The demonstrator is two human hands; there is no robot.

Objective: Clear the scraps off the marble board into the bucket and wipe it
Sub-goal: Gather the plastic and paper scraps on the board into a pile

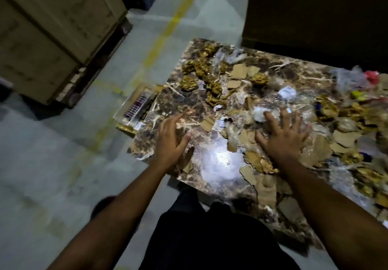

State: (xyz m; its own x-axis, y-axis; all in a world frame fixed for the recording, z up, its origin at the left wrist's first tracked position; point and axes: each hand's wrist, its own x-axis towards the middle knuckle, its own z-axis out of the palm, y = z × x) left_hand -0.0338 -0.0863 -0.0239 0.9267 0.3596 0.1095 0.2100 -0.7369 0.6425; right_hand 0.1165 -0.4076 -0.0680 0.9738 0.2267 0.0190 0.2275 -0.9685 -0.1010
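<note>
- The marble board [294, 74] lies flat and low over the concrete floor [52, 164]; what carries it is not visible, and its right end runs out of the picture.
- Most of the board is covered with scraps: torn cardboard pieces [238, 71], crumpled gold foil wads [199, 70] toward its far left part, and clear plastic wrap [346, 78] piled thicker toward its right side.
- The left hand [171, 138] rests near the board's near-left corner, fingers loosely spread, holding nothing, its edge turned as if to sweep.
- The right hand [283, 137] lies palm-down and wide on the litter near the middle of the board, gripping nothing.
- The only bare patch is the glossy area between the hands, where a bright glare [218, 162] sits on the board.
- By this view the clearing has barely begun: nearly all scraps are left to move, and wiping is not yet possible.
- No bucket and no cloth can be seen anywhere around the board.
- A flat boxed item [136, 105] pokes out beside the board's left edge, too blurred to identify.
- Wooden crates [52, 34] stand well beyond the board's left side; the dark mass behind its far edge cannot be made out.
</note>
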